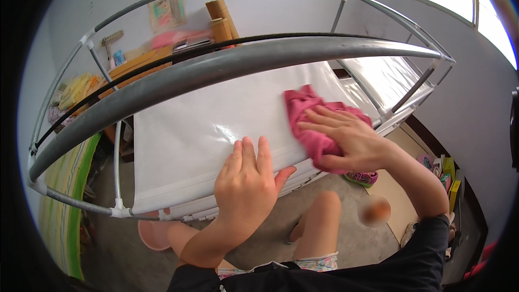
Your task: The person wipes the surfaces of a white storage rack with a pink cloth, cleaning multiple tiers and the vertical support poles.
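A white, glossy plastic sheet (182, 146) is stretched as a shelf panel across a grey metal-tube frame (243, 63). My right hand (344, 138) lies over a crumpled pink cloth (300, 109), pressing it against the right part of the sheet. Part of the cloth is hidden under the palm. My left hand (247, 182) rests near the sheet's front edge, empty, its palm down and thumb held away from the fingers. Small bright reflections show on the sheet just beyond the left fingertips.
The frame's thick upper tube crosses between me and the wall. A pink basin (156, 235) stands on the floor by my leg. A purple shoe (363, 178) lies under the frame's right side. A green striped bed (69, 194) is at left, a wooden desk (138, 67) behind.
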The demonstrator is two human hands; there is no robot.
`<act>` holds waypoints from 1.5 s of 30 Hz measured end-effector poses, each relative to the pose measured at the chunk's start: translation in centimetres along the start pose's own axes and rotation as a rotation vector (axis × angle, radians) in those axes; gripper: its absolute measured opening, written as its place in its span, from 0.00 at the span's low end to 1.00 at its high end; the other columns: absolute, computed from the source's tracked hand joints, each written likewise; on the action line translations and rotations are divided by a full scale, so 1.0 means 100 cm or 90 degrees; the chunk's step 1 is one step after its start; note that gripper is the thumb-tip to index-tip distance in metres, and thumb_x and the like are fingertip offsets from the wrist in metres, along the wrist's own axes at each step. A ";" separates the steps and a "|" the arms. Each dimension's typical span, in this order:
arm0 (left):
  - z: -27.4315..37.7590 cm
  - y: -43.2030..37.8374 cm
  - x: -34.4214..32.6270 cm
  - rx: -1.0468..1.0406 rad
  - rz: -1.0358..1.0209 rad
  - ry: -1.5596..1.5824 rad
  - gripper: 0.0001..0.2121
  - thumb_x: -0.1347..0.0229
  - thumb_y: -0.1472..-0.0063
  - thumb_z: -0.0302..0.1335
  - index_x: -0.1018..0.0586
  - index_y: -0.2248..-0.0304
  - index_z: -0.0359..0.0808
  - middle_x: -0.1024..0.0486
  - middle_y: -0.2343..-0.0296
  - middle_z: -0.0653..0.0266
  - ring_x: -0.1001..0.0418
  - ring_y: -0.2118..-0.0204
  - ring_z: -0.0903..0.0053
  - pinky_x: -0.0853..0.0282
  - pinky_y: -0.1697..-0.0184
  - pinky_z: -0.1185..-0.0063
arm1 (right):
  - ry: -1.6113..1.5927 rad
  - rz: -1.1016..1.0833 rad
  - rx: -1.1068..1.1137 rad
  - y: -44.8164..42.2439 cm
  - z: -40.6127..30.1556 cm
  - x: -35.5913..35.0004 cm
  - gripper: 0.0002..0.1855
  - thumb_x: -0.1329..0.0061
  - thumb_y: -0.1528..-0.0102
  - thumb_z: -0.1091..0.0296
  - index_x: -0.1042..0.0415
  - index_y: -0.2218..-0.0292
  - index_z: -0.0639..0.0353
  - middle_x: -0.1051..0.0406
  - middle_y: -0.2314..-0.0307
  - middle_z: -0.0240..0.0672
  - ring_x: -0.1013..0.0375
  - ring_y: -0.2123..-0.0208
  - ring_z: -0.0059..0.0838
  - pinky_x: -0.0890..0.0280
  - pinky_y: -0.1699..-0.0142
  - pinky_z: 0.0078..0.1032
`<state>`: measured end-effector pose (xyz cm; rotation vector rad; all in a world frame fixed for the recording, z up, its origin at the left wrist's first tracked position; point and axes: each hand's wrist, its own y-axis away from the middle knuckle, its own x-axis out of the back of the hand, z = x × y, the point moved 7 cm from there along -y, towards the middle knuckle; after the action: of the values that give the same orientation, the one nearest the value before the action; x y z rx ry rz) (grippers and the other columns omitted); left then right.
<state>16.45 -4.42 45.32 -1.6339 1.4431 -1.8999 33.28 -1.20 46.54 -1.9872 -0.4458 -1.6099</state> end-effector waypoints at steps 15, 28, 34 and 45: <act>0.004 0.003 0.004 0.019 -0.008 0.038 0.27 0.42 0.50 0.44 0.27 0.58 0.30 0.27 0.62 0.45 0.28 0.59 0.56 0.30 0.59 0.69 | 0.109 0.152 -0.321 -0.150 0.100 -0.020 0.40 0.61 0.48 0.39 0.48 0.42 0.54 0.56 0.41 0.46 0.63 0.38 0.50 0.61 0.42 0.59; -0.004 -0.005 0.017 0.003 -0.004 0.034 0.36 0.40 0.55 0.44 0.36 0.45 0.43 0.41 0.49 0.36 0.38 0.49 0.46 0.38 0.51 0.60 | -0.274 -0.054 0.286 -0.068 -0.038 -0.012 0.27 0.50 0.53 0.65 0.34 0.51 0.63 0.39 0.48 0.44 0.47 0.42 0.44 0.54 0.38 0.37; -0.003 0.003 0.001 0.035 -0.070 0.023 0.32 0.45 0.48 0.48 0.32 0.50 0.33 0.31 0.60 0.34 0.29 0.58 0.49 0.33 0.54 0.65 | -0.060 0.000 0.007 -0.057 0.048 0.001 0.34 0.53 0.53 0.63 0.42 0.45 0.58 0.50 0.43 0.50 0.57 0.38 0.44 0.64 0.35 0.34; -0.004 -0.001 0.000 0.033 -0.069 -0.003 0.37 0.44 0.51 0.49 0.37 0.46 0.37 0.35 0.55 0.35 0.29 0.59 0.50 0.32 0.56 0.68 | 0.103 0.149 0.102 -0.170 0.017 -0.038 0.28 0.58 0.49 0.49 0.33 0.54 0.59 0.37 0.52 0.51 0.40 0.49 0.49 0.52 0.43 0.42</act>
<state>16.14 -4.17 45.43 -1.7226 1.3174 -1.9722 24.08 13.73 45.99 -1.7064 -0.2597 -1.5236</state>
